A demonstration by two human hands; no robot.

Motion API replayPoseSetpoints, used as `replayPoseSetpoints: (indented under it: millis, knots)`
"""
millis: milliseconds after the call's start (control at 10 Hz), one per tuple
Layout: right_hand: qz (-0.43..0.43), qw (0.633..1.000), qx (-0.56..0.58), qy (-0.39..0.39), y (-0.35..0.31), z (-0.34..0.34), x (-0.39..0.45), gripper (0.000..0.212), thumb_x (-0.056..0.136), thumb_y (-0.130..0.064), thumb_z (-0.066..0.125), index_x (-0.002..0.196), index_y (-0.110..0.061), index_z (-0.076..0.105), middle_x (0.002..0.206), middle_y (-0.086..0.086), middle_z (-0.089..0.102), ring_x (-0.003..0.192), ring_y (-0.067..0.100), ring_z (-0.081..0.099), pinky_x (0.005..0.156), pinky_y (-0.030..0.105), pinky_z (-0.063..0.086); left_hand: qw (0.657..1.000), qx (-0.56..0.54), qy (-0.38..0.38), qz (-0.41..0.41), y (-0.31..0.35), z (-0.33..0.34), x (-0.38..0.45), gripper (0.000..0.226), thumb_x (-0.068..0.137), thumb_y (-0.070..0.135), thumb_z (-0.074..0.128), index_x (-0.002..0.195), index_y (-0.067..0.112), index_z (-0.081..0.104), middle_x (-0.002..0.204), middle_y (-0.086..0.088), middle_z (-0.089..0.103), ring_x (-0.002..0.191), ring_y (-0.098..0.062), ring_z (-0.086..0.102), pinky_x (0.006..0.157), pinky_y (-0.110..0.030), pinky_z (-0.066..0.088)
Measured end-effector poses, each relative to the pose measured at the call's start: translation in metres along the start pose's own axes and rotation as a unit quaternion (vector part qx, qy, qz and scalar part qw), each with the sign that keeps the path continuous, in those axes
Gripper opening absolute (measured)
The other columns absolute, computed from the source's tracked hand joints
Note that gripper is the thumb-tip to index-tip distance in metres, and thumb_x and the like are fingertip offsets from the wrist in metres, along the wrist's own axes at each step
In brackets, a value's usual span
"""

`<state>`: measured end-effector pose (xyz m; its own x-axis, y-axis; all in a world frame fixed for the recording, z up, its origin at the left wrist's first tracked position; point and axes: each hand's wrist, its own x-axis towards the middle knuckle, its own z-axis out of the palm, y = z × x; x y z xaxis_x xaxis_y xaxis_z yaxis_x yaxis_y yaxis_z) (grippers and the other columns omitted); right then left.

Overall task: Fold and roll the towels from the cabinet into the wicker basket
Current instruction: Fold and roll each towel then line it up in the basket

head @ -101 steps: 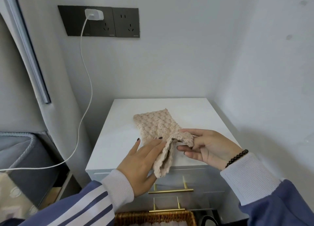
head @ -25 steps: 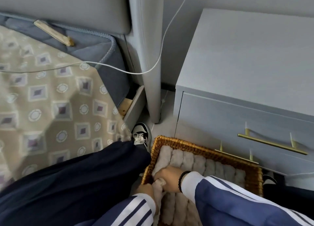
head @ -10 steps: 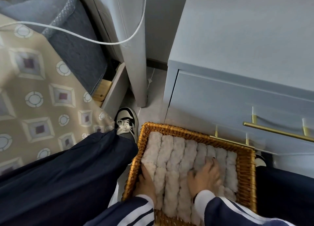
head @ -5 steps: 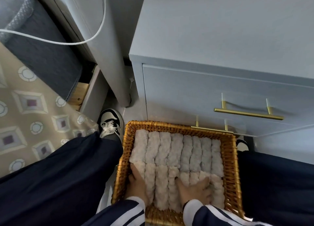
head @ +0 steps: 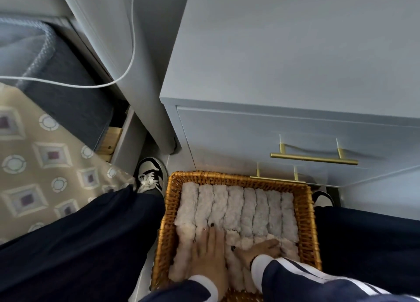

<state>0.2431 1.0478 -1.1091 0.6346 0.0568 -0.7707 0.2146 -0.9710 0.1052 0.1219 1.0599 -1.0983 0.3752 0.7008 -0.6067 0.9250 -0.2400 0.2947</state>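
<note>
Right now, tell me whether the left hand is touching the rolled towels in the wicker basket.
Touching. The head view shows the left hand lying flat, fingers straight, on the rolled towels in the wicker basket, no gap visible.

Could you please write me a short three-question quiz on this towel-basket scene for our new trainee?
1. True or false: the rectangular woven wicker basket stands on top of the pale grey two-drawer cabinet.
2. Multiple choice: the left hand is (A) lying flat on the rolled fluffy beige towels, (B) pulling a gold bar drawer handle, (C) holding the thin white charging cable.
3. Fill in: the rolled towels lie side by side in ____ rows.

Key
1. False: it sits on the floor in front of the cabinet.
2. A.
3. Two; the right hand rests on the near row.
</note>
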Motion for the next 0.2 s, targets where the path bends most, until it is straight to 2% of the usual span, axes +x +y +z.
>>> replayPoseSetpoints:
  millis: [100, 200]
  knots:
    - [-0.01, 1.0, -0.001, 0.002, 0.0, -0.001, -0.002, 0.13, 0.07, -0.062, 0.071, 0.144, 0.003, -0.014, 0.155, 0.018, 0.003, 0.145, 0.028, 0.009, 0.114, 0.033, 0.018, 0.988, 0.093, -0.092, 0.079, 0.0, 0.014, -0.002, 0.065, 0.093, 0.044, 0.031, 0.152, 0.02, 0.016, 0.158, 0.0, -0.021, 0.142, -0.021, -0.023, 0.115, -0.048, -0.004]
    - [0.012, 1.0, -0.001, -0.028, -0.001, -0.01, -0.006, 0.127, 0.073, -0.06, 0.07, 0.145, 0.003, -0.013, 0.155, 0.018, 0.002, 0.145, 0.029, 0.008, 0.114, 0.034, 0.019, 0.961, 0.142, -0.234, 0.033, -0.012, 0.012, 0.004, 0.064, 0.099, 0.048, 0.019, 0.151, 0.026, -0.01, 0.156, 0.007, -0.027, 0.143, -0.023, -0.024, 0.115, -0.052, -0.009]
